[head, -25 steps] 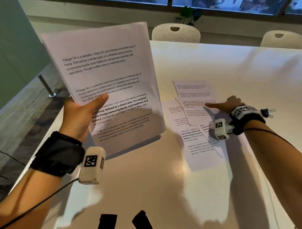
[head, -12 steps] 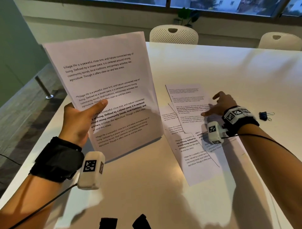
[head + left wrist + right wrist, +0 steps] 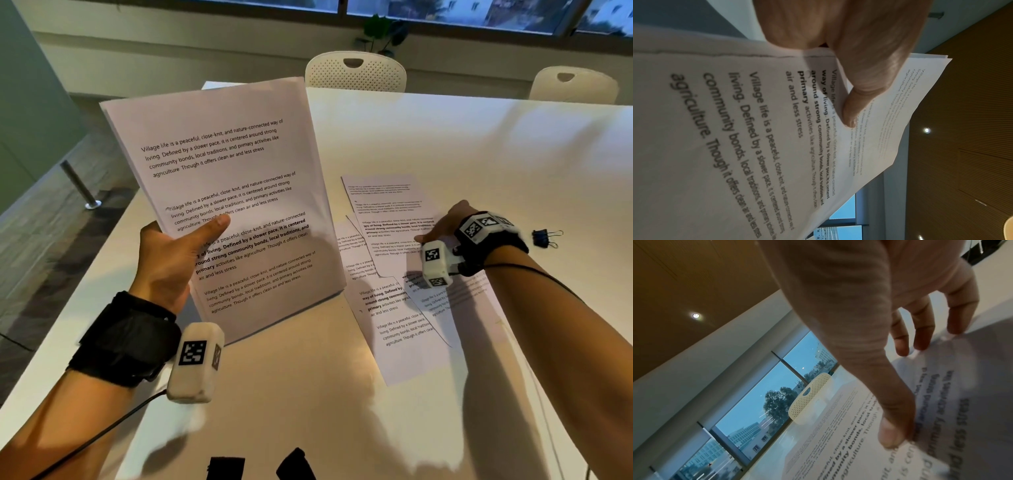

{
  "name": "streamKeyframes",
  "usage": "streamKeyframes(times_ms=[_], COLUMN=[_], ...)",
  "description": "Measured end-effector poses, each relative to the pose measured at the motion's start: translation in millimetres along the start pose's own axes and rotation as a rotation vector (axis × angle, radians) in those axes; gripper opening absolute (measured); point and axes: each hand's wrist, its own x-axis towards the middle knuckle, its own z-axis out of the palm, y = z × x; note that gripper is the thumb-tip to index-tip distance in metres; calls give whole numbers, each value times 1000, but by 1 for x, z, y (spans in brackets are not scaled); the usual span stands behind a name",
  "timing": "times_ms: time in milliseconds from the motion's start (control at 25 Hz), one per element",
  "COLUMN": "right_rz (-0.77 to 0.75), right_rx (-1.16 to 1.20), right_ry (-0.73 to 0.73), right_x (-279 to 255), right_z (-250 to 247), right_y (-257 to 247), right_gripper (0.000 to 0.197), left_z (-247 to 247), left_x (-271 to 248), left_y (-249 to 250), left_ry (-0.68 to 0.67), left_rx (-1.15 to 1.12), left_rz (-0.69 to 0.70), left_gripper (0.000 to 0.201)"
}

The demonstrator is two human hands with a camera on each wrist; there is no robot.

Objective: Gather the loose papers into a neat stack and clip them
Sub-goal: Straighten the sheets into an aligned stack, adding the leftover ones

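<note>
Left hand [image 3: 171, 260] grips the gathered stack [image 3: 222, 192] by its left edge, thumb across the front page, bottom edge standing on the table [image 3: 445, 137]. The sheets are light, limp and slick; a judgement: pinch them at an edge or they fan apart. Right of the stack, loose sheets [image 3: 394, 291] lie overlapping and askew. Right hand [image 3: 442, 226] rests on them, fingers straight, thumb pressing, gripping nothing. Legible print: "Village life is a peaceful, close-knit, and nature-connected way of living." Further right of the stack lies the black binder clip [image 3: 544, 236], untouched.
</note>
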Motion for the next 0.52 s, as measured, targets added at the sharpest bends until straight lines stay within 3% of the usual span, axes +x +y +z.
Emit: streamKeyframes(times_ms=[240,400,520], right_rz=[-55,-172,-136], right_rx=[17,69,87], right_ry=[49,79,23], right_x=[-3,-2,-2], right_z=[-1,-10,-24], right_y=[-7,-1,29], right_gripper=[105,58,42], left_z=[-5,-10,-13], left_x=[-3,-3,-1], left_y=[1,3,4], left_ry=[12,17,27], left_rx=[-5,-28,-44], left_rz=[-12,-14,-23], left_gripper=[40,38,37])
